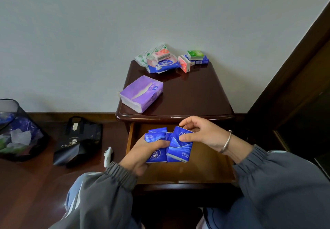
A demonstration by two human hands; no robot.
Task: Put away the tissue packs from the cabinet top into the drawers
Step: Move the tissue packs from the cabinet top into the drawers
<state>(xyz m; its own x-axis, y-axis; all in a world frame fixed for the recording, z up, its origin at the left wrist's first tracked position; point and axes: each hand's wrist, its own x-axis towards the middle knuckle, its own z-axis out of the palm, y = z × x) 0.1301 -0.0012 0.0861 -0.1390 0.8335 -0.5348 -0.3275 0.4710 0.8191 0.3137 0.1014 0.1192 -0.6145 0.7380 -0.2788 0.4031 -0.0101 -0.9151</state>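
Head view: both hands hovered over the open drawer (207, 168) of the dark wooden cabinet (192, 96). The left hand (141, 156) gripped a bunch of small blue tissue packs (155, 136), its fingers curled across their middle. How many it held could not be counted, since the packs overlapped and the fingers covered them. The right hand (201, 134) pinched one more blue pack (179, 150) by its far end, thumb on the face, holding it against the bunch. A silver bracelet (226, 142) sat on that wrist. Hands and grey sleeves hid much of the drawer's inside, and only bare wood showed on its right side.

On the cabinet top a purple tissue pack (142, 93) lay at the near left, overhanging the left edge. At the far left a heap leaned on the wall: white-and-green packs (142, 58), a blue-and-white pack (163, 65) and a small pink pack (161, 54) on top. At the far right stood a red-and-white pack (184, 65), beside a green pack (195, 54) resting on dark blue packs (200, 61), which were partly hidden.

On the floor to the left were a mesh waste bin (17, 130), cut off by the frame edge, a black bag (78, 143), and a small white object (108, 156) too unclear to identify.
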